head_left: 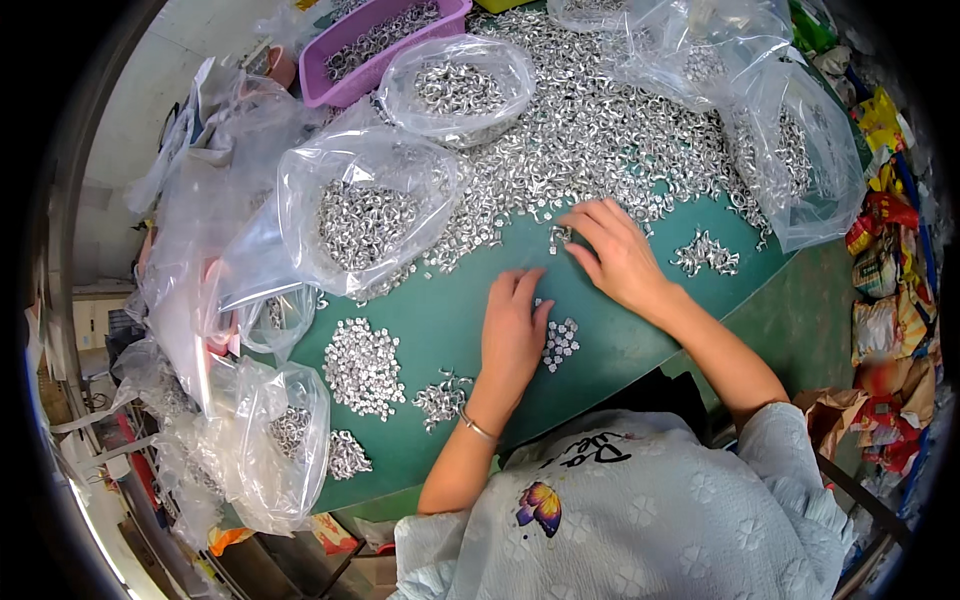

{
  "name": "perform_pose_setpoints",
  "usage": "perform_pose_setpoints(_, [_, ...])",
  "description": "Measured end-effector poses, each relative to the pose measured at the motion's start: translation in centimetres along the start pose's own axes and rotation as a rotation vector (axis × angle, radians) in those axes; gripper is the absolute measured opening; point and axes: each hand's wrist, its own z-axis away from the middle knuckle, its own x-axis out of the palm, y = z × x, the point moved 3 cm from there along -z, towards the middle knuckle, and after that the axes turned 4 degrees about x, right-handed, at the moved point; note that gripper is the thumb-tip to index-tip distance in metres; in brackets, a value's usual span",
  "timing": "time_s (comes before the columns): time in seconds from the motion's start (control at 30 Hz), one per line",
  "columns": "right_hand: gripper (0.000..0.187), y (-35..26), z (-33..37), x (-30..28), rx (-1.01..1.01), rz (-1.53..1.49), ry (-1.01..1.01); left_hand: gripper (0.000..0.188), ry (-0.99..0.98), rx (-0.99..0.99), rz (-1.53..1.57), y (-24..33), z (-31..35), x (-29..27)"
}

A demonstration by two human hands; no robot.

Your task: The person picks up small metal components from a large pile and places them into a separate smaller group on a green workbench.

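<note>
A broad heap of small silvery metal pieces (590, 130), many of them curved, covers the far part of the green table (440, 320). My right hand (618, 255) is at the heap's near edge, thumb and fingers apart around a few loose pieces (560, 238) on the tabletop. My left hand (512, 325) is nearer to me, its fingers stretched forward and the thumb apart. Against its thumb side lies a small group of flower-shaped pieces (562, 345), partly covered by the hand. Nothing shows gripped in either hand.
Clear plastic bags of metal pieces (365, 220) stand at the left and far side. A purple bin (320, 75) is at the back. Sorted piles (362, 368) lie at left, with a small curved-piece pile (706, 254) at right. Colourful packages (885, 220) line the right side.
</note>
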Motion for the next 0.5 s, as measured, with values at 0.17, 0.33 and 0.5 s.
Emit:
perform_pose_setpoints(0.17, [0.021,0.4,-0.5,0.4,-0.101,0.195,-0.170,0.017,-0.015,0.023,-0.092,-1.5,0.4,-0.3])
perform_pose_setpoints(0.33, [0.017,0.4,-0.1,-2.4,-0.029,0.138,-0.131,0.014,0.087,0.039,-0.140,-2.4,1.3,-1.3])
perform_pose_setpoints(0.5, [0.012,-0.3,-3.1,2.0,-0.075,0.372,-0.035,0.014,0.086,0.068,-0.106,-1.9,0.0,-0.1])
